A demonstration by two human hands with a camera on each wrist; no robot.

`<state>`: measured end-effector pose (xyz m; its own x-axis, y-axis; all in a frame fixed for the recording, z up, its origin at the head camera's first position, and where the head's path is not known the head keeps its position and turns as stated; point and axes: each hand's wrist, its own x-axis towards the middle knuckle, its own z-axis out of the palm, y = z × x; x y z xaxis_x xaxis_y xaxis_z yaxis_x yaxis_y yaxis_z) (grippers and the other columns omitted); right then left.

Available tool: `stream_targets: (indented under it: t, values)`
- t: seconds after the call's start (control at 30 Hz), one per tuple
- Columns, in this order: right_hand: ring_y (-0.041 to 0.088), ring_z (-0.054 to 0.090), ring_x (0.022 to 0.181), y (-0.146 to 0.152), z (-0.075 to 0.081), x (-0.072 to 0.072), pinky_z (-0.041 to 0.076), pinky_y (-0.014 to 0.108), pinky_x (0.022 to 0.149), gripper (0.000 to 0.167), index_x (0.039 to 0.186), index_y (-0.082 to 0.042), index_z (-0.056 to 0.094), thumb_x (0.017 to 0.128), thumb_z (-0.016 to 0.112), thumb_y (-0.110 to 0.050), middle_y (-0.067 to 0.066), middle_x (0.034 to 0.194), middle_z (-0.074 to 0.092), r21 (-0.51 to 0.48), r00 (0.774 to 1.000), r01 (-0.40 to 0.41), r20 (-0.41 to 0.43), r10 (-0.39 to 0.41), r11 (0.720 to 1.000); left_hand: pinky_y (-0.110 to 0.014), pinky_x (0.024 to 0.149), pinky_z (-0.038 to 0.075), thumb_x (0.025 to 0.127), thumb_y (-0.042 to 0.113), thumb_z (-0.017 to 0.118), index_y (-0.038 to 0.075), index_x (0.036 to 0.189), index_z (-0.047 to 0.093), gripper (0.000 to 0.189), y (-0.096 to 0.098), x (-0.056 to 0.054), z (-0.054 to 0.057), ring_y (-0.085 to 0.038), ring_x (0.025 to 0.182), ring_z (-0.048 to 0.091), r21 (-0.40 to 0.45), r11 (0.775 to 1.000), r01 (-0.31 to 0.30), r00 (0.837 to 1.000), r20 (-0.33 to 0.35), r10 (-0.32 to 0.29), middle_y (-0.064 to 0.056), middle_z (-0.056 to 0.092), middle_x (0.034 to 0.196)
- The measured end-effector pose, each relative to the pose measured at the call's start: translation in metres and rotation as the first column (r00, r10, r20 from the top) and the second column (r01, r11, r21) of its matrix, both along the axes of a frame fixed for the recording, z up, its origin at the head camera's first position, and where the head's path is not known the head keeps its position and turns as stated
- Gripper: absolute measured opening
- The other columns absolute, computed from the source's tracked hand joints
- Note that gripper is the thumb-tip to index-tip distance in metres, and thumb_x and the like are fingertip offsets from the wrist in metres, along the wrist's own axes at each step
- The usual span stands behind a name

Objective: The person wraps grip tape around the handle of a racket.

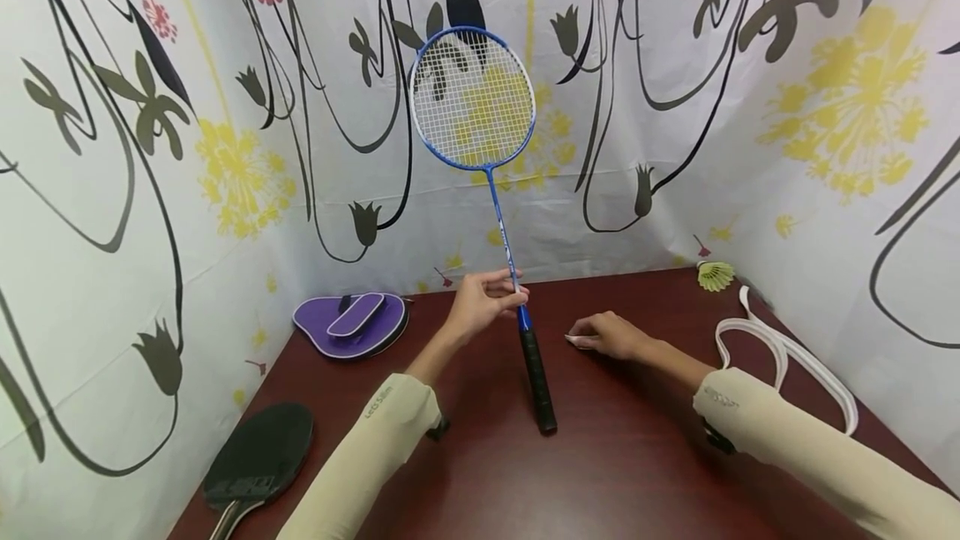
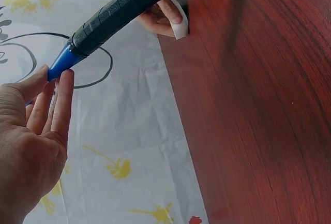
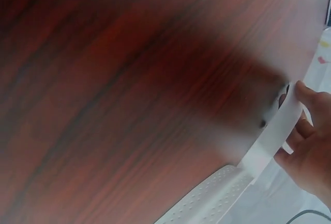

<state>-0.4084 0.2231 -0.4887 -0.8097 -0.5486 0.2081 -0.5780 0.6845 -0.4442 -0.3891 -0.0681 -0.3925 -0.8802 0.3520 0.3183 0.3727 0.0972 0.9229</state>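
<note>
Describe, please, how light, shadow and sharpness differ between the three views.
Head view: mostly sharp, with a soft sheen on the table; left wrist view: the racket handle looks bowed, likely lens distortion, and a blurry dark streak marks the table; right wrist view: a broad, soft-edged shadow darkens the table, with pale haze toward the upper right.

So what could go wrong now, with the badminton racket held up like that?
The badminton racket might tip or slip: the left hand holds it with just the fingers, and its strung end rises high above them. The white strip could get twisted, since the right hand pinches only part of it. And the left sleeve might bump the black table tennis bat lying near it.
</note>
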Motion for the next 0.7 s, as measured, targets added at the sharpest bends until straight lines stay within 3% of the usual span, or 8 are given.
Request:
stream_targets:
  t: [0.17,0.43,0.57,0.7]
  values:
    - [0.013,0.070,0.091,-0.006,0.009,0.006,0.057,0.035,0.077,0.016,0.115,-0.009,0.077,0.103,0.067,-0.014,0.000,0.104,0.077,-0.060,0.995,-0.074,-0.063,0.070,0.995,-0.058,0.082,0.060,0.090,0.008,0.081,0.005,0.127,0.074,0.038,0.001,0.001,-0.001,-0.022,0.092,0.076,0.006,1.000,-0.008,1.000,-0.003,0.008,-0.010,0.079,0.099]
    - [0.012,0.070,0.093,-0.021,0.044,0.022,0.057,0.031,0.077,0.016,0.113,-0.012,0.080,0.101,0.069,-0.012,-0.002,0.107,0.077,-0.203,0.984,-0.121,-0.155,0.090,0.972,-0.060,0.084,0.058,0.091,0.008,0.080,0.006,0.128,0.073,0.038,-0.003,0.001,-0.001,-0.023,0.094,0.076,0.024,1.000,0.017,1.000,0.005,-0.018,-0.013,0.078,0.102]
    - [0.010,0.071,0.096,-0.028,0.063,0.034,0.059,0.035,0.081,0.016,0.114,-0.016,0.080,0.100,0.071,-0.015,-0.008,0.106,0.077,-0.260,0.988,-0.112,-0.130,0.080,0.959,-0.059,0.084,0.059,0.091,0.010,0.080,0.006,0.129,0.073,0.038,-0.002,0.000,-0.002,-0.023,0.094,0.077,0.009,1.000,0.013,1.000,-0.011,-0.013,-0.013,0.078,0.103]
    - [0.012,0.071,0.087,-0.037,0.077,0.045,0.058,0.034,0.078,0.013,0.112,-0.019,0.077,0.099,0.073,-0.020,-0.011,0.096,0.075,-0.287,0.992,-0.094,-0.109,0.066,0.953,-0.051,0.079,0.062,0.091,0.010,0.080,0.006,0.128,0.073,0.037,-0.001,0.000,-0.002,-0.023,0.093,0.077,-0.005,1.000,-0.002,1.000,-0.030,0.002,-0.013,0.078,0.102]
